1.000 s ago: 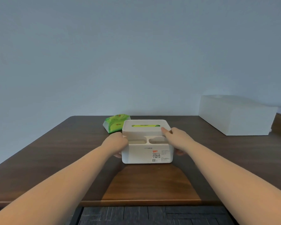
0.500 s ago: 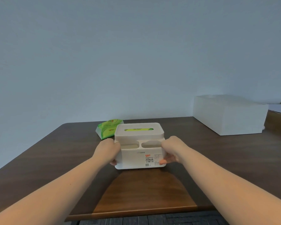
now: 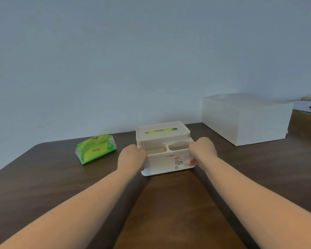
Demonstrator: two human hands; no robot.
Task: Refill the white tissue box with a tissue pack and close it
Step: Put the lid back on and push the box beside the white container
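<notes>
Left hand point(image 3: 132, 156): gripped tissue box point(image 3: 166, 159), left end.
Right hand point(image 3: 202, 151): gripped right end.
Tissue pack point(image 3: 95, 150): bench point(image 3: 43, 177), left.

Plain office-like room: dark wooden desk point(image 3: 43, 177), bare wall point(image 3: 115, 60).

1. The table point(image 3: 43, 186) is dark brown wood, with a lighter brown strip down the middle near the viewer.
2. A white tissue box point(image 3: 166, 163) stands on it near the centre, lid on, green showing through the top slot.
3. A green tissue pack point(image 3: 95, 150) lies to the box's left, apart from it.
4. A large white box point(image 3: 244, 121) sits at the far right.
</notes>
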